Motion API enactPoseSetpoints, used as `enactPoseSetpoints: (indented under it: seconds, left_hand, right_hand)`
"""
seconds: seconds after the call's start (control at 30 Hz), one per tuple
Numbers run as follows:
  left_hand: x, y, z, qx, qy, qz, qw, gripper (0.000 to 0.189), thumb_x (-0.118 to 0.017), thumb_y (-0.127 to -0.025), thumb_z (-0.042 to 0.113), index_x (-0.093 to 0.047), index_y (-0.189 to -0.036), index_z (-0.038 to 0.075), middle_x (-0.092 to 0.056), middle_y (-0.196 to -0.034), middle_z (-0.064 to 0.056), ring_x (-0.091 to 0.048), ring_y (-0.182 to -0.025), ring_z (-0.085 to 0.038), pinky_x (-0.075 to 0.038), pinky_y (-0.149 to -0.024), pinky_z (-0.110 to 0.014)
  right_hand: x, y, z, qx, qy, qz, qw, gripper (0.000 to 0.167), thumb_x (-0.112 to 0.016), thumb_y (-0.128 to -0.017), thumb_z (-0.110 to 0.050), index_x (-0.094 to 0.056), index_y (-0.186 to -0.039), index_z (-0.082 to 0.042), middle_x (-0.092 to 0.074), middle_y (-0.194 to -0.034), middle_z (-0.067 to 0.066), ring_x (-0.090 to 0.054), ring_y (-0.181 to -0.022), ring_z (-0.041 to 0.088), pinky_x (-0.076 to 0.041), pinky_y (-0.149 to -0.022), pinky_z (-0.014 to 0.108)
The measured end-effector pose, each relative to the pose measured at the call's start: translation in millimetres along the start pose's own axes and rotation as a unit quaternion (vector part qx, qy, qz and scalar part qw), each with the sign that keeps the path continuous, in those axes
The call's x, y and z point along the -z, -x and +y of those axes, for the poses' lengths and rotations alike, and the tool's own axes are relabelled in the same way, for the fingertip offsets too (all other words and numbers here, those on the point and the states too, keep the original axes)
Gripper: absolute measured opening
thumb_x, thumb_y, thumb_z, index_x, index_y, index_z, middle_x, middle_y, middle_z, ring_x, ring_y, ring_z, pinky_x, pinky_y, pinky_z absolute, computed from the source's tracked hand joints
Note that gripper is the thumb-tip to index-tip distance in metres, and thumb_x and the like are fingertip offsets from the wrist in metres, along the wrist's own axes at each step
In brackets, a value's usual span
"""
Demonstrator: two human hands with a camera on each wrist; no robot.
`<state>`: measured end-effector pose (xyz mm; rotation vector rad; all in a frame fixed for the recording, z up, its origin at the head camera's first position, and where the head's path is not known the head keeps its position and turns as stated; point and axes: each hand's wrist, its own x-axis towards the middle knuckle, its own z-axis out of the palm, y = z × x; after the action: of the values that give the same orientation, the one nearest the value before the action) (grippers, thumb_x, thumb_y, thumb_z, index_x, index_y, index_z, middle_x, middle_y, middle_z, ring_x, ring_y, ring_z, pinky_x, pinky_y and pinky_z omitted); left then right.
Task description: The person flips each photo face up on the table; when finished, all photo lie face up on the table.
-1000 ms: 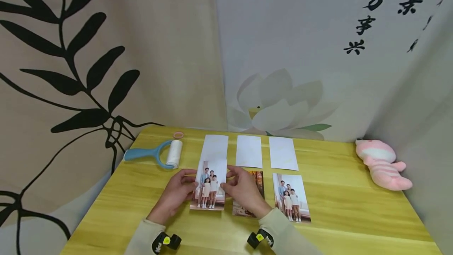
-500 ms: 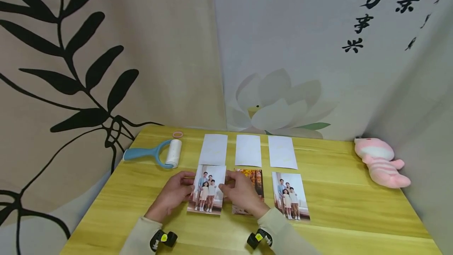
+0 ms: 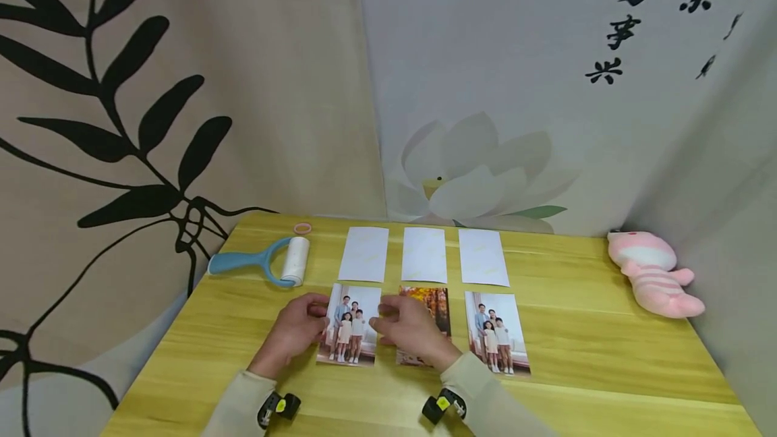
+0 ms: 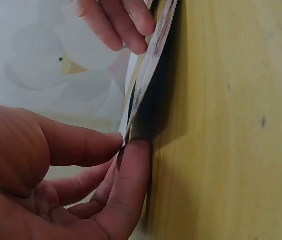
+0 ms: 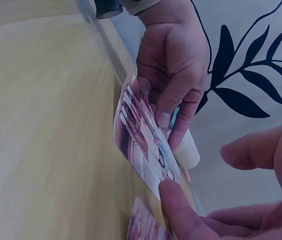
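In the head view, a family photo (image 3: 347,326) lies between my two hands, its picture side up. My left hand (image 3: 295,329) pinches its left edge between thumb and finger. The left wrist view shows this photo (image 4: 153,62) almost edge-on, with a dark shadow under it. My right hand (image 3: 414,330) is at the photo's right edge; in the right wrist view its thumb (image 5: 250,150) stands apart from the photo, while a fingertip (image 5: 173,192) touches or nearly touches the edge. Under my right hand lies an autumn-coloured photo (image 3: 436,303), partly hidden.
A second family photo (image 3: 498,332) lies at right. Behind stand three white cards in a row: left card (image 3: 363,254), middle card (image 3: 424,255), right card (image 3: 483,257). A blue-handled lint roller (image 3: 243,261), a pink ring (image 3: 302,228) and a pink plush toy (image 3: 655,275) are also on the table (image 3: 607,383).
The family photo has come toward me and slightly left, off the left white card, and now lies lower. My right thumb and fingers have loosened from its edge.
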<state>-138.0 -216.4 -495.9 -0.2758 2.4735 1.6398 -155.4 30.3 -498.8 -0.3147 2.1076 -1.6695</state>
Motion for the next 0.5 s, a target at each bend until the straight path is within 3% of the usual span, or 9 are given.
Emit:
enactPoseSetpoints:
  seconds: [0.3,0.5]
  left_hand:
    - [3.1,0.8,2.2,-0.022,-0.105,0.023,0.994,0.037,-0.067,-0.096,-0.002,-0.067,-0.133,-0.006,-0.072,-0.113,-0.017,-0.069,-0.095,-0.023,-0.059,-0.075,-0.033]
    - [5.0,0.9,1.6,-0.033,-0.138,0.028,0.9895,0.033,-0.066,-0.099,0.002,-0.07,-0.13,-0.005,-0.075,-0.112,-0.014,-0.069,-0.098,-0.023,-0.059,-0.077,-0.035]
  right_hand:
    - [-2.6,0.3,-1.7,0.0,0.001,-0.009,1.0,0.067,-0.073,-0.101,-0.023,-0.045,-0.153,0.01,-0.058,-0.147,0.03,-0.068,-0.121,0.038,-0.065,-0.083,0.038]
    - [-1.8,-0.4,-0.8,0.003,0.009,-0.013,0.9999,0.067,-0.072,-0.102,-0.025,-0.045,-0.154,0.009,-0.058,-0.148,0.029,-0.067,-0.122,0.038,-0.064,-0.087,0.038]
